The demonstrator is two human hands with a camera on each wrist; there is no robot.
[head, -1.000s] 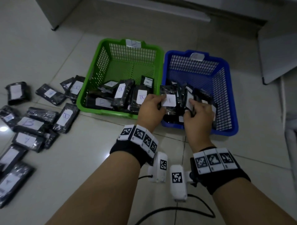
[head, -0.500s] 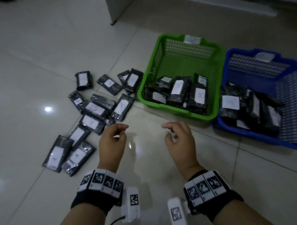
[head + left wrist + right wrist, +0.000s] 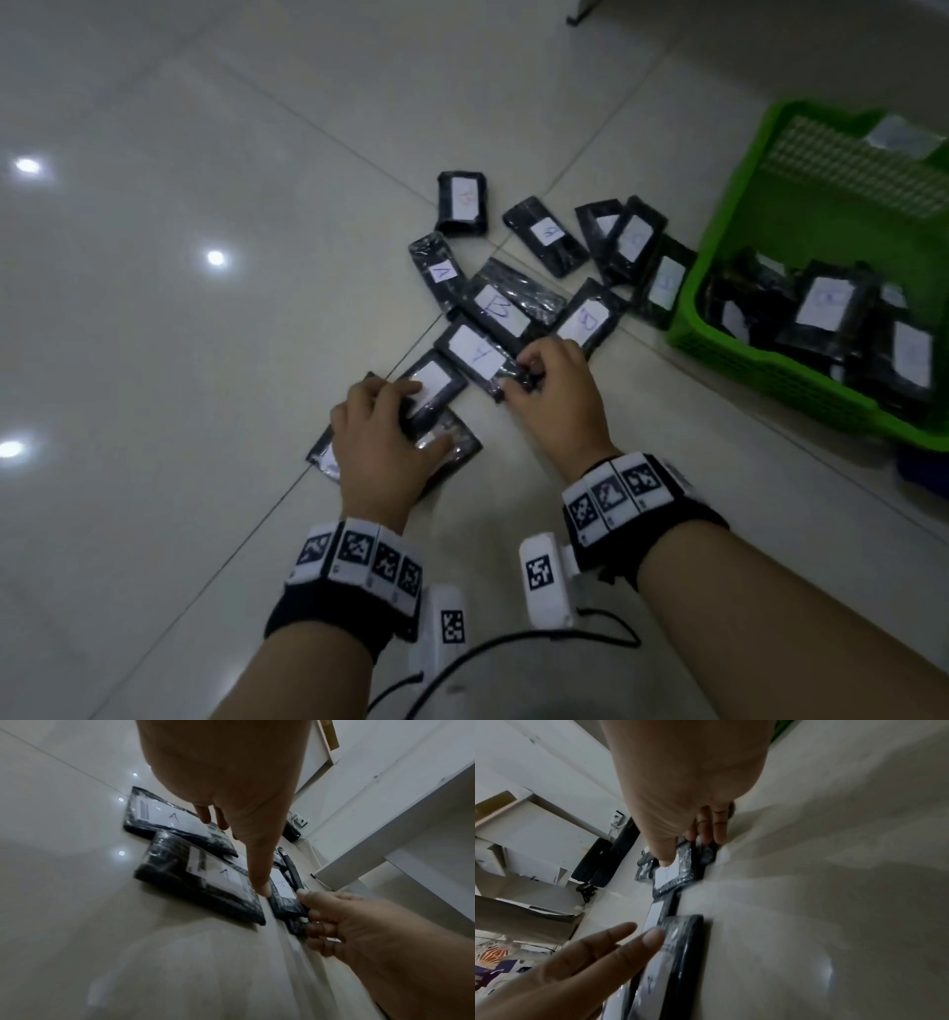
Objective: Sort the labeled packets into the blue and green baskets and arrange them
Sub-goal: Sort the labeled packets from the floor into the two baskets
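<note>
On the floor, white labels on black packets can be read: "B" on one packet, "A" on another, "D" on a third. "A" is written on two packets in the left wrist view.

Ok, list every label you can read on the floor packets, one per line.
"A": packet left of the pile.
"B": packet mid-pile.
"Y": packet at the right hand.
"A": two packets under the left hand.
Other labels: blurred.
</note>
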